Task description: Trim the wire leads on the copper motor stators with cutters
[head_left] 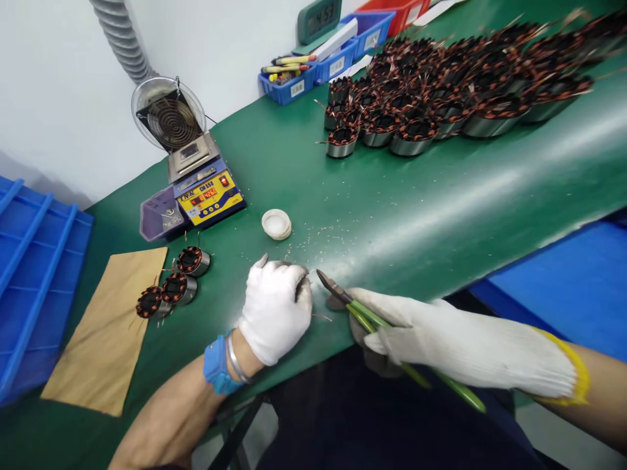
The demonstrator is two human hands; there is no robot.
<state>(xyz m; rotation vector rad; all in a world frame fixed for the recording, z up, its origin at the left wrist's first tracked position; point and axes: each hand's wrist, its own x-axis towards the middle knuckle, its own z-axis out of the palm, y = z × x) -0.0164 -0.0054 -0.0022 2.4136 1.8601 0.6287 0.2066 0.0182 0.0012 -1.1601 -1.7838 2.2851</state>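
My left hand (278, 312), in a white glove, is closed over what looks like a copper-wound stator. The fingers hide nearly all of it; thin wire ends (322, 318) poke out at the right. In my gloved right hand (386, 333) is a pair of green-handled cutting pliers (362, 314). Their jaws point up and left, close beside a wire end at my left fingertips; whether they touch it I cannot tell. Left of my left hand, several wound stators (179, 287) stand near a sheet of brown cardboard (105, 326).
Beyond my hands lie a small white round dish (276, 224) and scattered wire clippings (318, 238). A solder pot (210, 199) stands at the back left under a fan-fitted extraction hose (171, 121). Many stators (414, 136) crowd the back right. Blue bins (289, 88) line the wall.
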